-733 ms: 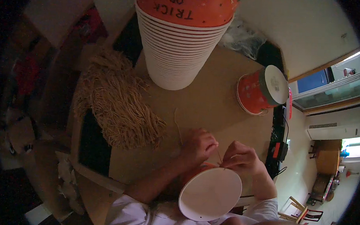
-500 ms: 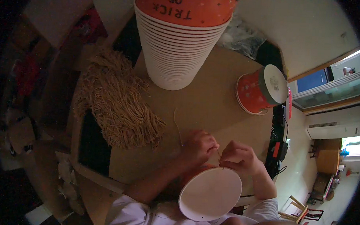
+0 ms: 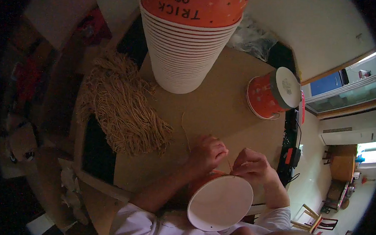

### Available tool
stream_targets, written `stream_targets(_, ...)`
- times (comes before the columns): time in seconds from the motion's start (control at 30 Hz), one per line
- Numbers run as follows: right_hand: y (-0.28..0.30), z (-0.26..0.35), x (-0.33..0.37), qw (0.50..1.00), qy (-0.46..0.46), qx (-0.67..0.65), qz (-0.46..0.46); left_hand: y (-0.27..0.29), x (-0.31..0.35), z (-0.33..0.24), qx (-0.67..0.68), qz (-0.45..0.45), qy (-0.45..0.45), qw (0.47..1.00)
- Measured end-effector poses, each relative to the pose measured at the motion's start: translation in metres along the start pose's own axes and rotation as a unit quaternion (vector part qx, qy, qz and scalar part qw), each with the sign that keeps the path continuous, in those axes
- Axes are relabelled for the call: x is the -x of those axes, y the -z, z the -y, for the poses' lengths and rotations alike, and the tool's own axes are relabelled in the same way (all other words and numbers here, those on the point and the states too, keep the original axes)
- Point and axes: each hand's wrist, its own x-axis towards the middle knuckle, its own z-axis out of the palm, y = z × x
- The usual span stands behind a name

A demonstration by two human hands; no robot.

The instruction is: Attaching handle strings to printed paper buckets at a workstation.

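The left hand [image 3: 211, 152] has its fingers curled inward and pinches a thin tan cord [image 3: 229, 162] at the fingertips. The cord runs down to the right, to the near-hand rim of a small bucket [image 3: 220, 203] with an orange side and a white round face. The bucket sits below and between the two hands, close against the person's white shirt [image 3: 135, 220], face tilted toward the camera. The right hand [image 3: 252, 164] has thumb and fingertips pressed together on the lower end of the cord, at the rim; whether it also grips the rim cannot be told.

Compared with half a second ago, the left hand is nearly unchanged. The bucket shows slightly more of its orange side, and the right fingertips stand a little farther right — a small shift only.

On the surface [image 3: 97, 151], dark green at the edges, lies a brown sheet [image 3: 226, 115]. From left to right: a thick bundle of tan cords [image 3: 123, 106]; a tall stack of nested buckets [image 3: 182, 54], pale below and orange at the top; a loose strand [image 3: 185, 132] near the left hand; a crumpled clear plastic bag [image 3: 254, 38]; an orange bucket with a green band [image 3: 262, 95], base facing up and right; a black-and-red device [image 3: 293, 158] at the edge.

In the room, a red item [image 3: 93, 27] is at far left — too dim to identify. At right are a wooden chair [image 3: 305, 219], a white vented unit [image 3: 349, 133] and a bright window [image 3: 370, 157].
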Motion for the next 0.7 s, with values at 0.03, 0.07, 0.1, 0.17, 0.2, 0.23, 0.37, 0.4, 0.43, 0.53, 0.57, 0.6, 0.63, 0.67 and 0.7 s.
stream_targets(0.03, 0.000, 0.001, 0.000, 1.000, 0.000, 0.001, 0.000, -0.001, 0.000, 0.001, 0.000, 0.000, -0.001, 1.000)
stream_targets(0.07, 0.000, 0.002, 0.001, 1.000, -0.005, -0.003, -0.002, -0.001, 0.000, 0.001, -0.019, 0.001, 0.002, 1.000)
stream_targets(0.1, 0.001, 0.005, 0.002, 1.000, -0.013, -0.004, -0.005, -0.003, -0.002, 0.001, -0.036, 0.004, 0.001, 0.999)
stream_targets(0.17, 0.000, 0.013, -0.001, 0.999, -0.039, -0.006, -0.002, -0.010, 0.002, 0.010, -0.043, -0.009, -0.007, 0.999)
stream_targets(0.2, 0.000, 0.017, -0.001, 0.998, -0.067, -0.007, 0.000, -0.012, 0.005, 0.011, -0.049, -0.020, -0.016, 0.998)
stream_targets(0.23, 0.000, 0.019, 0.002, 0.998, -0.067, -0.003, -0.002, -0.011, 0.002, 0.008, -0.047, -0.020, -0.020, 0.998)
stream_targets(0.37, 0.001, 0.039, 0.008, 0.989, -0.139, 0.052, -0.030, -0.009, 0.003, 0.000, -0.021, 0.009, 0.006, 1.000)
stream_targets(0.4, 0.001, 0.047, 0.008, 0.982, -0.166, 0.074, -0.049, -0.011, 0.006, 0.000, 0.000, 0.007, 0.017, 1.000)
stream_targets(0.43, -0.002, 0.052, 0.012, 0.982, -0.164, 0.077, -0.053, -0.013, 0.007, -0.001, -0.002, 0.008, 0.012, 1.000)
stream_targets(0.53, -0.012, 0.067, 0.027, 0.959, -0.266, 0.050, -0.086, -0.010, 0.004, -0.014, 0.072, -0.032, 0.055, 0.995)
stream_targets(0.57, -0.016, 0.066, 0.035, 0.947, -0.299, 0.071, -0.094, -0.003, -0.001, -0.028, 0.073, -0.064, 0.031, 0.995)
stream_targets(0.6, -0.020, 0.065, 0.043, 0.933, -0.332, 0.090, -0.102, 0.005, -0.003, -0.043, 0.074, -0.097, 0.008, 0.992)
stream_targets(0.63, -0.021, 0.065, 0.050, 0.932, -0.332, 0.095, -0.113, 0.015, -0.004, -0.061, 0.076, -0.090, -0.002, 0.993)
stream_targets(0.67, -0.022, 0.063, 0.055, 0.926, -0.329, 0.134, -0.127, 0.027, -0.003, -0.079, 0.014, -0.076, -0.009, 0.997)
stream_targets(0.7, -0.024, 0.062, 0.062, 0.919, -0.325, 0.172, -0.141, 0.035, 0.000, -0.093, -0.049, -0.061, -0.015, 0.997)
